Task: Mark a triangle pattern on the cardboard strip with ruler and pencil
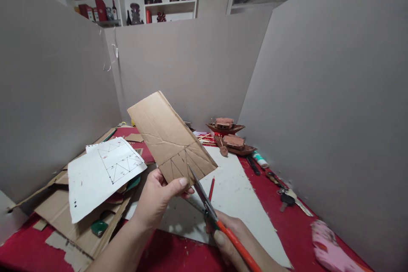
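My left hand [162,193] grips the lower edge of a brown cardboard piece [165,129], thumb on its face. Zigzag triangle lines are drawn across the lower part of the cardboard, and a crease runs over its middle. My right hand [234,238] is closed round the scissors [207,204], which have an orange handle. The blades point up and away, with one blade lying over the lower edge of the cardboard near a drawn line. Behind the scissors, a red pencil [211,188] rests on the white board [245,195].
Left, a paper with a drawn pattern [92,182] lies on stacked cardboard [60,208]. Brown model boats [234,142] stand at the back right. Keys [287,199], a glue bottle [260,159] and a pink cloth [331,246] line the right side. Grey panels [185,63] enclose the red table.
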The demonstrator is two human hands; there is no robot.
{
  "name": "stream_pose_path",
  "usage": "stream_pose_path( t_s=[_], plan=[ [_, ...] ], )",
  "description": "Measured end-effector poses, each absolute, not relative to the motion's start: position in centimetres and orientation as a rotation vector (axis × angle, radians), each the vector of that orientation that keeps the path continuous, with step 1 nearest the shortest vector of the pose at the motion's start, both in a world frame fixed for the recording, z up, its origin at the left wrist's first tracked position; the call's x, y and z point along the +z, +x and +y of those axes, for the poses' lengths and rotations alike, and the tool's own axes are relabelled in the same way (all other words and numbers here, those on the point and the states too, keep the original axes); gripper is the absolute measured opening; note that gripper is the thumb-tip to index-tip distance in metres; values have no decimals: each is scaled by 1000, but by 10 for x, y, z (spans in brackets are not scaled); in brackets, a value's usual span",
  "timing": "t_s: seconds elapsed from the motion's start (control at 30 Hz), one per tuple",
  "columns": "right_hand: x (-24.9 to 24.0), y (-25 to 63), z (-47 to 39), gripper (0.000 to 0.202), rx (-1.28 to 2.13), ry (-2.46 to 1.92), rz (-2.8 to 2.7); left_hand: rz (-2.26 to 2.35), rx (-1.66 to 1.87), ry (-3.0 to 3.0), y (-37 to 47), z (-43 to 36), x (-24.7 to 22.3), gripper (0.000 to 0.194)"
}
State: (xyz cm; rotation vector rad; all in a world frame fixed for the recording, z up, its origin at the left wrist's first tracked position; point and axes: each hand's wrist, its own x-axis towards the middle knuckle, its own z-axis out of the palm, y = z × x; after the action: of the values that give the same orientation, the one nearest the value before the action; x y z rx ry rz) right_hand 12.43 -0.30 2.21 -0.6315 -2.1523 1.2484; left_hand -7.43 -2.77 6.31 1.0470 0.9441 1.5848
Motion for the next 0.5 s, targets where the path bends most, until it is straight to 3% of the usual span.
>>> stream_pose_path(
  t_s=[0.5],
  plan=[
    [19, 125, -1, 63, 1164, -628, -2146, 963, 1579, 1068, -73, -28, 65, 27]
  ],
)
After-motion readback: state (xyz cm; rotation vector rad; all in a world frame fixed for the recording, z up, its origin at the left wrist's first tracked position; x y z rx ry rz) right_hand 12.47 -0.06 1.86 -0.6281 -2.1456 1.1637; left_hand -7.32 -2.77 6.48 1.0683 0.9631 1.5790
